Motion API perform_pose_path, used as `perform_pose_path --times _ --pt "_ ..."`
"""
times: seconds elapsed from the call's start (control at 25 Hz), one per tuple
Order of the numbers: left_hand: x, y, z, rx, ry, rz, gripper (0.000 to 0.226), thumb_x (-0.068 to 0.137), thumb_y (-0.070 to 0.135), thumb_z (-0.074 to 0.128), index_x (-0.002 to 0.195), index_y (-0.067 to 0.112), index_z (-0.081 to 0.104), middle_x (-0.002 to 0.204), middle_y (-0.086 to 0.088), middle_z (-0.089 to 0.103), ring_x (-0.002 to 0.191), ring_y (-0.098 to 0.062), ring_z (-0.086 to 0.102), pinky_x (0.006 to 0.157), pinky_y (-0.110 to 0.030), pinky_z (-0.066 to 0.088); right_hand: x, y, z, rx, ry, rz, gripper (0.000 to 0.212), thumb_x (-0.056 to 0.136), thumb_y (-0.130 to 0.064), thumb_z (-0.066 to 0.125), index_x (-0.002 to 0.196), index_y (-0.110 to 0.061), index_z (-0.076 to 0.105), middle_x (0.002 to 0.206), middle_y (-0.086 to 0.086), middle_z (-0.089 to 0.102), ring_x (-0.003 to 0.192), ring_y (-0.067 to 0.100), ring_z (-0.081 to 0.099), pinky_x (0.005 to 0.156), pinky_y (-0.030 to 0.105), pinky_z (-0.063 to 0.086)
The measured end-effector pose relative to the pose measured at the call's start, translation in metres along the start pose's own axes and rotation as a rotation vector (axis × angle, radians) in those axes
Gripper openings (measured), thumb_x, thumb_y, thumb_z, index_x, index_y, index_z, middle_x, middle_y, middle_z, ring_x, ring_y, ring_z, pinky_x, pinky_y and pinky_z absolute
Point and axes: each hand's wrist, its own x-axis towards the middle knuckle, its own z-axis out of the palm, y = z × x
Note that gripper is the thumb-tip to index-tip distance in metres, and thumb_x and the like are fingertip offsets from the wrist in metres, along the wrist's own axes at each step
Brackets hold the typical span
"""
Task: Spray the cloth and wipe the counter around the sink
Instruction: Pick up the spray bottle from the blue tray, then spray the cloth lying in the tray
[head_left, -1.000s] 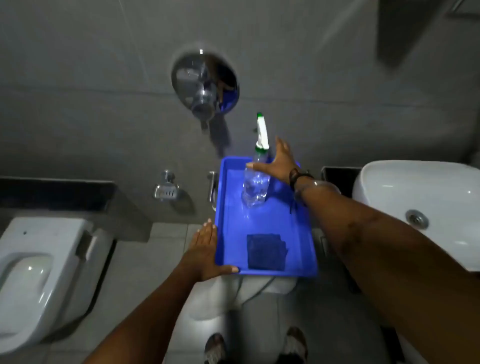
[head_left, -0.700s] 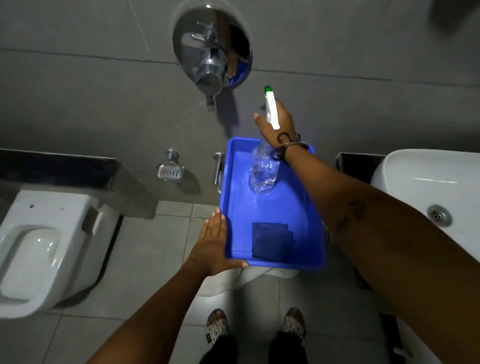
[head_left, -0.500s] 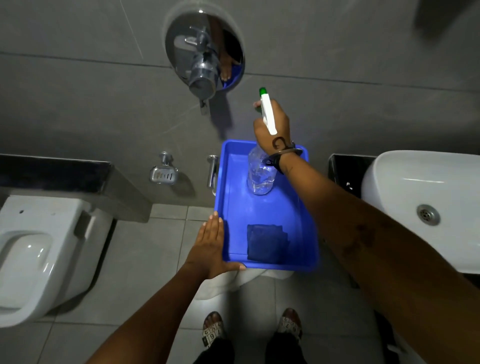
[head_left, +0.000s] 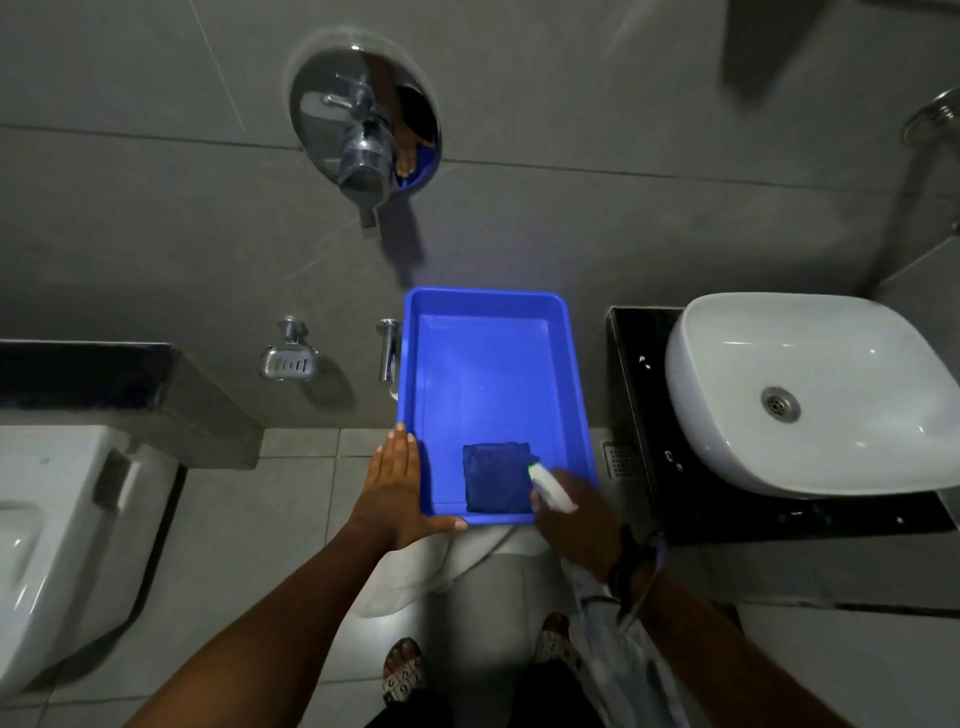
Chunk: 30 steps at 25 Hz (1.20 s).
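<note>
A blue tray is held out over the floor, with my left hand gripping its near left edge. A folded dark blue cloth lies in the tray's near right corner. My right hand grips a clear spray bottle by its neck, just off the tray's near right corner. Its white, green-tipped nozzle points at the cloth from close by. The bottle's body trails back under my wrist, blurred. A white basin sits on a black counter to the right.
A white toilet stands at the left below a dark ledge. On the grey wall are a chrome mixer tap, a soap dish and a chrome holder. My sandalled feet stand on the tiled floor.
My right hand lifted the spray bottle out of the tray's far end and swung it back to the near right corner, nozzle turned toward the cloth. The left hand kept hold of the tray.
</note>
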Motion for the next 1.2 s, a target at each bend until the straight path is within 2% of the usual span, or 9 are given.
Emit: perform_pose_path --times 0.12,0.28,0.4,0.52,0.64,0.8,0.92,1.08,1.2 --pt "0.0 0.001 0.0 0.016 0.007 -0.006 0.151 0.053 0.1 0.04 0.154 0.001 -0.015 0.163 -0.019 -0.023 0.152 -0.032 -0.02 0.118 -0.04 -0.015 0.0 0.042 0.03 -0.095 -0.1 0.171 0.017 0.086 -0.003 0.053 0.098 0.007 0.061 0.088 0.017 0.054 0.095 0.029 0.059 0.071 0.023 0.034" --pt "0.0 0.002 0.0 0.023 -0.014 -0.015 0.157 0.044 0.104 0.028 0.153 0.001 -0.017 0.163 -0.019 -0.025 0.151 -0.03 -0.024 0.117 -0.04 -0.016 0.013 0.051 0.042 -0.034 0.018 0.376 0.016 0.084 -0.017 0.057 0.093 -0.004 0.061 0.076 0.006 0.052 0.082 0.025 0.056 0.07 0.021 0.036" --pt "0.001 0.002 0.0 0.021 -0.026 -0.024 0.159 0.041 0.106 0.025 0.153 0.001 -0.017 0.163 -0.019 -0.025 0.15 -0.03 -0.024 0.117 -0.04 -0.016 0.021 0.046 0.043 -0.078 0.033 0.345 0.007 0.083 -0.017 0.058 0.08 -0.011 0.057 0.067 0.004 0.049 0.072 0.021 0.048 0.066 0.025 0.039" --pt "0.001 0.004 0.0 0.014 -0.038 -0.039 0.159 0.041 0.106 0.029 0.153 0.003 -0.018 0.163 -0.018 -0.025 0.151 -0.03 -0.023 0.116 -0.04 -0.015 0.022 0.046 0.046 -0.047 0.092 0.352 0.034 0.085 -0.023 0.06 0.06 -0.014 0.039 0.054 -0.003 0.037 0.059 0.021 0.042 0.053 0.027 0.031" --pt "0.002 0.005 -0.001 0.022 -0.035 -0.042 0.158 0.044 0.105 0.033 0.154 0.003 -0.016 0.163 -0.019 -0.023 0.152 -0.033 -0.02 0.116 -0.04 -0.013 0.019 0.046 0.046 0.009 0.092 0.404 0.039 0.086 -0.028 0.06 0.057 -0.017 0.037 0.056 -0.003 0.037 0.053 0.015 0.038 0.047 0.018 0.03" --pt "0.001 0.006 -0.002 0.02 -0.045 -0.041 0.158 0.044 0.104 0.034 0.154 0.003 -0.016 0.164 -0.019 -0.022 0.153 -0.034 -0.017 0.117 -0.041 -0.011 0.004 0.028 0.026 0.038 0.132 0.2 0.008 0.076 0.001 0.057 0.073 -0.002 0.051 0.063 0.007 0.047 0.06 0.021 0.043 0.052 0.025 0.034" --pt "0.0 0.007 -0.001 0.018 -0.026 -0.047 0.157 0.045 0.104 0.036 0.153 0.003 -0.018 0.163 -0.018 -0.023 0.153 -0.034 -0.018 0.118 -0.042 -0.011 -0.014 -0.008 0.0 0.136 0.323 -0.027 0.015 0.073 0.009 0.056 0.087 0.008 0.058 0.079 0.027 0.06 0.066 0.036 0.056 0.062 0.038 0.048" --pt "-0.001 0.009 -0.003 0.013 -0.049 -0.063 0.156 0.05 0.099 0.047 0.153 0.001 -0.019 0.162 -0.02 -0.025 0.152 -0.035 -0.02 0.12 -0.044 -0.01 -0.023 -0.081 -0.057 0.398 0.431 -0.31 0.024 0.07 -0.006 0.052 0.093 -0.007 0.059 0.071 0.005 0.056 0.049 0.005 0.048 0.047 0.011 0.041" --pt "-0.001 0.01 -0.007 0.021 -0.051 -0.071 0.156 0.052 0.096 0.051 0.153 -0.001 -0.017 0.162 -0.022 -0.025 0.152 -0.036 -0.02 0.121 -0.044 -0.011 -0.002 -0.125 -0.093 0.432 0.547 -0.435 0.03 0.067 -0.008 0.051 0.094 -0.01 0.064 0.088 0.008 0.068 0.069 0.011 0.058 0.06 0.015 0.046"
